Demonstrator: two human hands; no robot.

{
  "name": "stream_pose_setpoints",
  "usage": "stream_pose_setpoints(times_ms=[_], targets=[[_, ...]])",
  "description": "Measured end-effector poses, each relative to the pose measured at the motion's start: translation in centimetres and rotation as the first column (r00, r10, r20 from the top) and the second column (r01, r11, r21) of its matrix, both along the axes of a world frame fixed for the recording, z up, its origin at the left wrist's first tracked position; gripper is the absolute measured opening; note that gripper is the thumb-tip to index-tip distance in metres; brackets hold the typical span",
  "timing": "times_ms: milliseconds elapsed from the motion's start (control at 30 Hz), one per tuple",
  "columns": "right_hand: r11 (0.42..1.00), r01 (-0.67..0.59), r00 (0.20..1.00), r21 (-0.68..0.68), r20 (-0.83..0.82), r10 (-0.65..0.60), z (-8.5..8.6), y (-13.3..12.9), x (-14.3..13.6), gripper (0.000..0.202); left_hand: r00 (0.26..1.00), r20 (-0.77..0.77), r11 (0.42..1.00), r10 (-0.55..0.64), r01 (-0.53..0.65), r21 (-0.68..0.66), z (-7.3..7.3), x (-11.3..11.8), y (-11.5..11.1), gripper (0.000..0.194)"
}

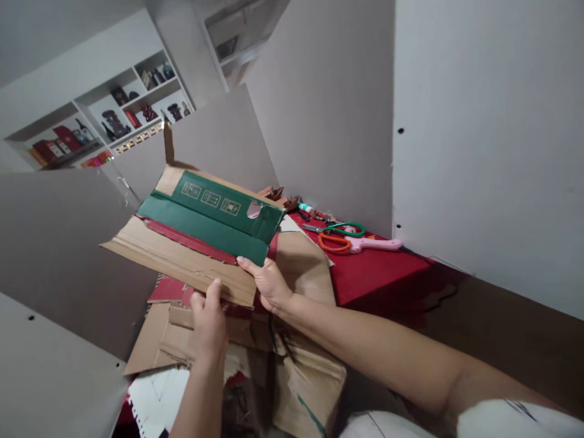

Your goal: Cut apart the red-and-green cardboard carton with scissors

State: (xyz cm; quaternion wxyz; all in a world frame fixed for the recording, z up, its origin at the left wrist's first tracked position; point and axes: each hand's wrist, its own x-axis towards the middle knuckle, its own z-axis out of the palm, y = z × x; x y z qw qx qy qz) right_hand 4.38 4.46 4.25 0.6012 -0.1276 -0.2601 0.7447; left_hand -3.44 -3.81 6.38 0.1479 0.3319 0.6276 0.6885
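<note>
A flattened piece of cardboard (pixel 205 222), green with printed symbols, a red strip and bare brown parts, is held up tilted in front of me. My left hand (pixel 208 322) grips its lower brown edge, thumb on top and fingers beneath. At its lower right corner my right hand (pixel 269 285) pinches it, the thumb lying near the red strip. The fingers under the sheet are partly hidden. More brown cardboard (pixel 305 261) lies behind and below the sheet, on a red-covered table (pixel 365 274).
Green-handled scissors (pixel 349 229), an orange-handled tool (pixel 334 243) and a pink tool (pixel 376 244) lie at the right on the table. A white notebook sheet (pixel 159 398) is at lower left. Grey panels (pixel 328 109) surround the table; shelves (pixel 104 115) stand beyond.
</note>
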Motion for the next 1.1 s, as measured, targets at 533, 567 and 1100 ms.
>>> stream_pose_setpoints(times_ms=[533,567,1100], targets=[[0.982,-0.166,0.972,0.085,0.182,0.148,0.0,-2.4,-2.1,0.047,0.877,0.395,0.962,-0.273,0.238,0.137,-3.3,0.9,4.4,0.034],[0.974,-0.191,0.958,0.122,0.238,0.158,0.0,-2.5,-1.9,0.050,0.856,0.433,0.959,-0.282,0.244,0.142,-3.2,0.6,4.7,0.034],[0.951,-0.026,-0.339,0.308,0.892,-0.298,-1.3,14.9,19.7,0.008,0.799,0.472,0.882,-0.372,0.145,0.448,0.4,-4.5,5.9,0.033]])
